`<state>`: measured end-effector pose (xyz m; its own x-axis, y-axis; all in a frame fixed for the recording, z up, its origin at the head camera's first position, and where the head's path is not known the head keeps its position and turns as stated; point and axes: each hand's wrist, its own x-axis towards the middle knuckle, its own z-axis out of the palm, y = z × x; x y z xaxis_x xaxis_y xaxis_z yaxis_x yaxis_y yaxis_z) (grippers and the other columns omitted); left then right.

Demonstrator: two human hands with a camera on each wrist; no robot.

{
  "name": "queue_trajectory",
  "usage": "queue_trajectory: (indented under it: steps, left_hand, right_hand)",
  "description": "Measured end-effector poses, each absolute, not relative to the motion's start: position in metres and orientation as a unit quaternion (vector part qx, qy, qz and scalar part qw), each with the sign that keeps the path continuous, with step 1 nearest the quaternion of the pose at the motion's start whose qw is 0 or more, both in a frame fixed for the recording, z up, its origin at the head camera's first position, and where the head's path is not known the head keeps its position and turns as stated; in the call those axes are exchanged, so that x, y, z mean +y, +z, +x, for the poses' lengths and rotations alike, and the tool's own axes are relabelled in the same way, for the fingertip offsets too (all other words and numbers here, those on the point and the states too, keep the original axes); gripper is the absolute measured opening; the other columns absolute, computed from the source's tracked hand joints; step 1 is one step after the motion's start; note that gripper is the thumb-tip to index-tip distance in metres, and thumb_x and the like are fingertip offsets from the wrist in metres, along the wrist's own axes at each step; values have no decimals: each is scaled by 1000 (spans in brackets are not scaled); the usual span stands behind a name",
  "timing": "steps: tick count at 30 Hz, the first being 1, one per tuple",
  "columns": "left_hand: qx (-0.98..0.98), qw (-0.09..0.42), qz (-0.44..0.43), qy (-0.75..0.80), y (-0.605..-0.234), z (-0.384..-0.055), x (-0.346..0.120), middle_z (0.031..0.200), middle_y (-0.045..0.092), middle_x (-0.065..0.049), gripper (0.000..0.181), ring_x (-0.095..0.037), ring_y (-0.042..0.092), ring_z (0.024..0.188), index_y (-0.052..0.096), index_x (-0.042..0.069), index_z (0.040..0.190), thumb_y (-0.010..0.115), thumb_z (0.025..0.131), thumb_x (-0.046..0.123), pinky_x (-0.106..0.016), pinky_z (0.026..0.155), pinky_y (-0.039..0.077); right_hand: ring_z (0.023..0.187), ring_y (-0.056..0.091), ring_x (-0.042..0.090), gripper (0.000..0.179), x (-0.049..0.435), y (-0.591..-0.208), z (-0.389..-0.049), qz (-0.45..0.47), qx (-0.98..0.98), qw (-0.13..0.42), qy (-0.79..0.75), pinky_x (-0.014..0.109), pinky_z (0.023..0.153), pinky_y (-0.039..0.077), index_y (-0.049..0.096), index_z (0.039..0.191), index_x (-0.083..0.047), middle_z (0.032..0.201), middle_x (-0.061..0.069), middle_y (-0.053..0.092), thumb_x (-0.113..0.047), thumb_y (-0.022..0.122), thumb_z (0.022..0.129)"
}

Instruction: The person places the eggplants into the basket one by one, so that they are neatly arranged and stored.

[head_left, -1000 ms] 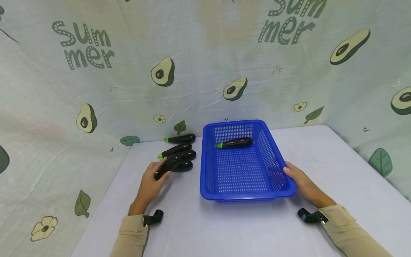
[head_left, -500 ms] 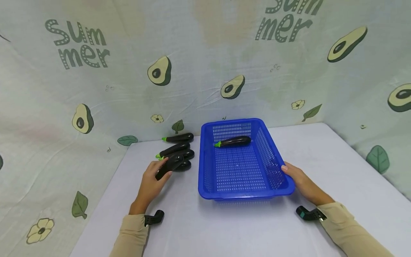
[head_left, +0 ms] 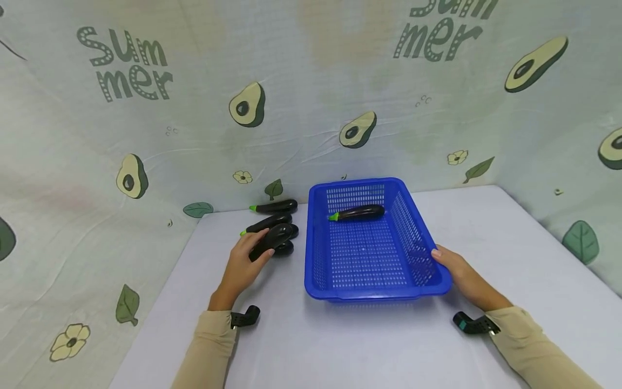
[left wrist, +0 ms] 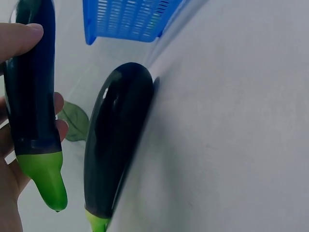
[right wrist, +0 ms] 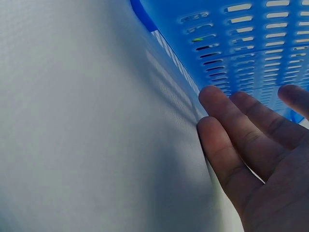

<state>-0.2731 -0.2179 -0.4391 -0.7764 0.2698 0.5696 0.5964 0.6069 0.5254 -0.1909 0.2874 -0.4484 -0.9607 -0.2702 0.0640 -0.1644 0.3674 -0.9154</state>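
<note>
In the head view my left hand (head_left: 244, 270) grips a dark eggplant (head_left: 273, 240) between thumb and fingers, above other eggplants on the table. The left wrist view shows this held eggplant's green stem end pointing down, with another eggplant (left wrist: 118, 140) lying beside it. My right hand (head_left: 465, 276) holds the right side of a blue plastic basket (head_left: 374, 294), thumb over the rim. Seen from the right wrist, its fingers (right wrist: 251, 135) are against or close beside the slotted outer wall; contact is hard to tell. One eggplant (head_left: 360, 213) lies inside the basket, towards the back.
Left of the basket, several eggplants lie on the white table (head_left: 291, 346), among them a far one (head_left: 278, 207) near the back edge. The held eggplant and left hand partly cover others. A printed cloth (head_left: 301, 97) hangs behind the table.
My left hand has shifted right and slightly farther away with the eggplant, closer to the basket. The right hand and basket stay in place; the head view sways slightly.
</note>
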Motion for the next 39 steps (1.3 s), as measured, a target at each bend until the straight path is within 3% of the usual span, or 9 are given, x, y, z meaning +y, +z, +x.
queue_trajectory:
  steps: [2, 5, 8, 12, 15, 18, 21, 39]
  left_hand:
    - [-868, 220, -252, -367, -436, -274, -215, 125, 60, -6, 55, -24, 56, 118, 58, 16, 142, 77, 91, 19, -49, 100, 44]
    - [-871, 212, -249, -367, -433, -275, -211, 124, 61, -5, 54, -22, 56, 116, 58, 15, 142, 76, 91, 20, -48, 99, 45]
    - [-870, 212, -250, -368, -431, -277, -208, 124, 61, -6, 54, -22, 57, 115, 58, 16, 142, 76, 92, 22, -48, 97, 46]
    - [-870, 214, -251, -366, -428, -280, -204, 126, 61, -7, 53, -22, 57, 114, 57, 16, 143, 75, 93, 24, -48, 96, 48]
    - [-873, 210, -250, -364, -425, -280, -200, 127, 61, -8, 53, -23, 58, 114, 57, 15, 143, 74, 93, 25, -48, 95, 49]
    - [-873, 208, -250, -362, -420, -280, -196, 127, 61, -8, 53, -23, 58, 113, 57, 18, 144, 73, 94, 26, -49, 94, 50]
    - [-874, 209, -249, -360, -418, -281, -193, 127, 62, -8, 53, -23, 58, 113, 57, 20, 144, 73, 94, 26, -48, 94, 51]
    - [-870, 185, -253, -380, -414, -288, -187, 128, 62, -5, 52, -20, 59, 111, 57, 19, 143, 73, 94, 29, -45, 90, 52]
  right_hand:
    - [123, 47, 0, 65, 287, -449, -191, -129, 827, 50, -545, 20, 102, 34, 26, 156, 4, 144, 25, 49, -43, 26, 110]
    - [130, 44, 13, 66, 287, -449, -190, -126, 831, 51, -540, 46, 111, 31, 25, 156, 4, 146, 25, 47, -44, 25, 110]
    - [132, 43, 16, 65, 286, -450, -190, -130, 831, 47, -539, 46, 111, 31, 25, 156, 3, 146, 25, 47, -43, 25, 110]
    - [127, 44, 0, 64, 287, -450, -191, -136, 830, 42, -540, 14, 99, 33, 25, 156, 3, 146, 25, 47, -41, 25, 110]
    - [132, 43, 8, 64, 287, -449, -190, -133, 833, 39, -536, 15, 100, 32, 25, 156, 4, 147, 25, 46, -41, 25, 110]
    - [139, 37, 33, 66, 285, -448, -189, -131, 833, 41, -535, 41, 113, 31, 23, 156, 5, 149, 28, 43, -42, 24, 110]
    - [140, 30, 49, 68, 284, -448, -189, -131, 831, 46, -539, 70, 109, 20, 21, 156, 6, 149, 30, 40, -44, 24, 110]
    - [137, 35, 48, 68, 285, -449, -189, -132, 831, 45, -539, 71, 107, 22, 22, 156, 6, 147, 29, 44, -43, 22, 110]
